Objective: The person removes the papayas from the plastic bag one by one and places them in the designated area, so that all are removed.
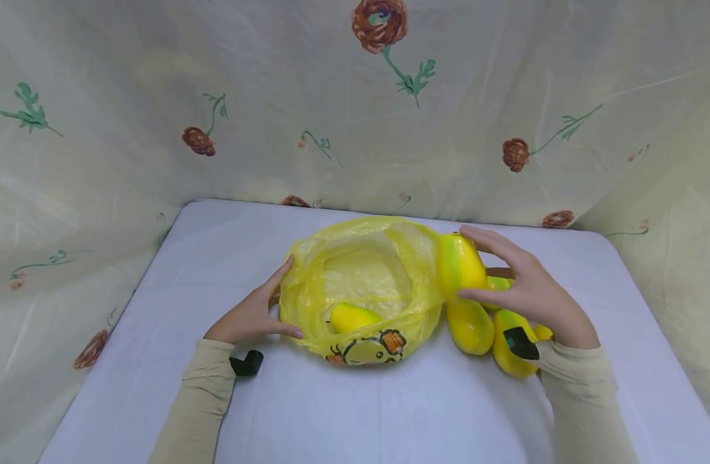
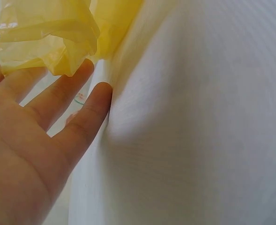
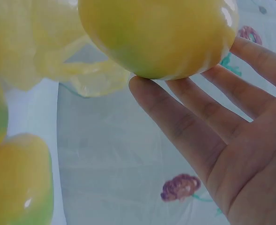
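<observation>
A yellow plastic bag with a printed cartoon face stands on the table with its mouth spread wide. One yellow mango lies inside it. My left hand is at the bag's left side, fingers extended and spread against the thin plastic. Between the fingertips and thumb of my right hand, a yellow-green mango is held upright at the bag's right rim. In the right wrist view, the fingertips touch the underside of this mango; the thumb is out of sight there.
Several more mangoes lie to the right of the bag, among them one mango close to its side and another mango under my right wrist. A white cloth covers the table. Flower-patterned curtains hang behind and at both sides.
</observation>
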`<state>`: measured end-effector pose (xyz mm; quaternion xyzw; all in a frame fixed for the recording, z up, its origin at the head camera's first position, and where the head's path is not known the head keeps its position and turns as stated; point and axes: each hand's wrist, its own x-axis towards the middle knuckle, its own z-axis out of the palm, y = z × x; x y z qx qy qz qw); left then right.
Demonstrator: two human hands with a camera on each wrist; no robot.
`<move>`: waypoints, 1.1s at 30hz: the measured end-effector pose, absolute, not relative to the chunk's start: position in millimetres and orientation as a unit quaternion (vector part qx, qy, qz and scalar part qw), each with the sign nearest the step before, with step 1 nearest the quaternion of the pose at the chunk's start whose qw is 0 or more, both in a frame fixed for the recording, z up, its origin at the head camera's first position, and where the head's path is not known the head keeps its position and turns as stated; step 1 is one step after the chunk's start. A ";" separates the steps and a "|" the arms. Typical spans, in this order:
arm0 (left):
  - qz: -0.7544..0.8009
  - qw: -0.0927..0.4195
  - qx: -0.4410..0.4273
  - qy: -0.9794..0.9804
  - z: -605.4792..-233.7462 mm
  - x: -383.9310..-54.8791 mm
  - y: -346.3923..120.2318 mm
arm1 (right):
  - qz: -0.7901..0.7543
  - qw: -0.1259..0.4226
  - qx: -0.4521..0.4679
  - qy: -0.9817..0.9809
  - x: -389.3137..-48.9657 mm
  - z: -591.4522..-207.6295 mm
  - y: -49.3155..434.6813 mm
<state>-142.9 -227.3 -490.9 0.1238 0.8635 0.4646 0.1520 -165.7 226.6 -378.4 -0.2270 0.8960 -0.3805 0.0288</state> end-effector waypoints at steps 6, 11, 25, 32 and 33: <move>0.468 0.155 0.123 0.861 -490.8 -142.9 -226.8 | -0.375 0.022 -0.187 0.908 -159.6 -384.8 241.8; 0.466 0.156 0.115 0.863 -490.4 -142.5 -226.4 | -0.371 0.016 -0.168 0.913 -156.7 -389.5 255.4; 0.462 0.152 0.102 0.868 -491.0 -141.7 -226.8 | -0.389 0.010 -0.139 0.911 -155.6 -398.5 290.1; 0.458 0.150 0.114 0.869 -493.5 -141.1 -227.5 | -0.384 0.026 -0.105 0.917 -157.4 -404.3 308.6; 0.458 0.150 0.116 0.869 -493.3 -141.0 -227.3 | -0.386 0.019 -0.107 0.916 -157.2 -405.3 311.1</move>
